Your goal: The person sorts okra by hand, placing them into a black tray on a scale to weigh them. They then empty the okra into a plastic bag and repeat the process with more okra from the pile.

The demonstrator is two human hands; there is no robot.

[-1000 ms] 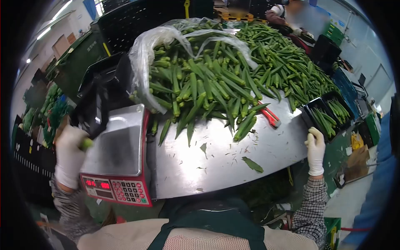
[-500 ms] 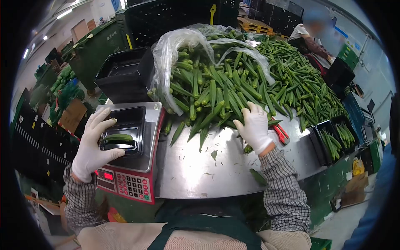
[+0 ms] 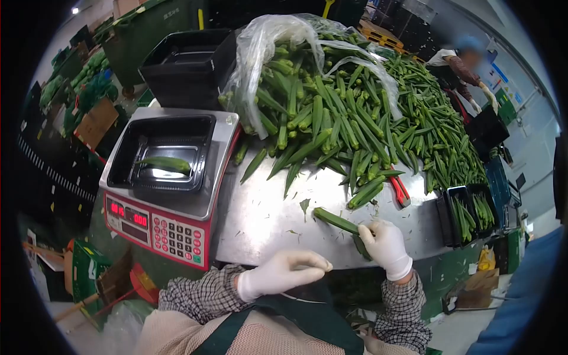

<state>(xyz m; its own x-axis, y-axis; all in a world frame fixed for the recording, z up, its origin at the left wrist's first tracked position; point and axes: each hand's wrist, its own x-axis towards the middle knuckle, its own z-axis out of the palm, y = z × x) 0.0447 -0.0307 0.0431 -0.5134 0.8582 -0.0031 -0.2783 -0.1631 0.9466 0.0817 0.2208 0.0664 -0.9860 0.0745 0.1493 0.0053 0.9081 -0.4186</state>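
My right hand [image 3: 386, 247], in a white glove, pinches the tip of an okra pod [image 3: 335, 220] over the front of the metal table; its stem end points left. Another okra pod [image 3: 361, 248] lies partly behind that hand. My left hand [image 3: 285, 273], also gloved, is in front of the table edge with fingers and thumb drawn together and nothing visible in them. On the red scale [image 3: 177, 239] to the left sits a black plastic tray [image 3: 204, 139] with one okra pod [image 3: 167, 163] inside. A large okra heap [image 3: 337, 118] spills from a clear plastic bag [image 3: 260, 41].
Black trays [image 3: 186, 65] are stacked behind the scale. Red-handled pliers or shears [image 3: 400, 192] lie by the heap. Filled okra trays [image 3: 452, 228] stand at the table's right end. A co-worker [image 3: 458, 65] stands at the back right beside a black crate [image 3: 488, 127].
My left hand has left the tray on the scale and moved right, towards my body. The right hand has come back from the heap with an okra pod. The view has shifted.
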